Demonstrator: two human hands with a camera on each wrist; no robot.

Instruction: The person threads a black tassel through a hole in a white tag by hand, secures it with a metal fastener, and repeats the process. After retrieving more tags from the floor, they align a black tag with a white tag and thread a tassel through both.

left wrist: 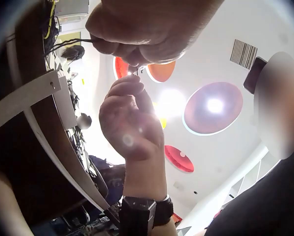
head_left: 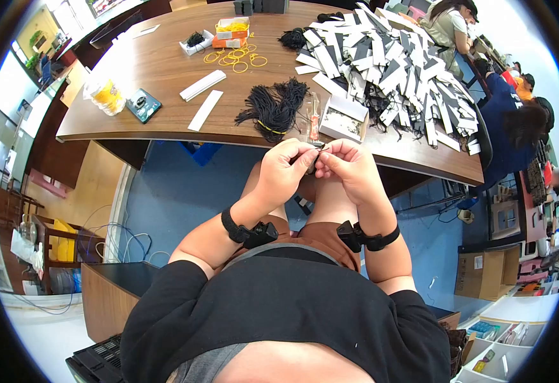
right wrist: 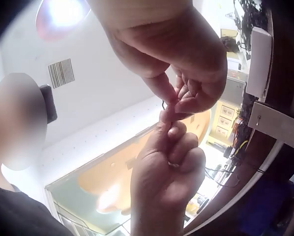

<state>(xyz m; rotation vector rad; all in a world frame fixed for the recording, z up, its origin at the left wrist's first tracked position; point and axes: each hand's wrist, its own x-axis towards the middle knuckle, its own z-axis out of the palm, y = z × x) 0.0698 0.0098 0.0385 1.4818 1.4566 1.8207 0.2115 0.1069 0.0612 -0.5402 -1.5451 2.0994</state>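
Note:
My left hand (head_left: 281,171) and right hand (head_left: 355,171) meet fingertip to fingertip in front of the table's near edge. Between them they pinch a thin black cord (left wrist: 70,44); its held end is mostly hidden by the fingers. From the left hand the cord trails toward the table, as the left wrist view shows. A short dark tip pokes out at the right fingertips in the right wrist view. Just beyond the hands lie a bundle of black cords (head_left: 273,107) with a yellow band, a clear and orange object (head_left: 313,121) and a white box (head_left: 345,117) of small pale pieces.
A big heap of white and black strips (head_left: 381,67) covers the table's right side. Loose white strips (head_left: 205,110), yellow rubber bands (head_left: 236,59), a dark device (head_left: 143,105) and a yellow-and-white roll (head_left: 106,96) lie leftward. Other people sit at the right.

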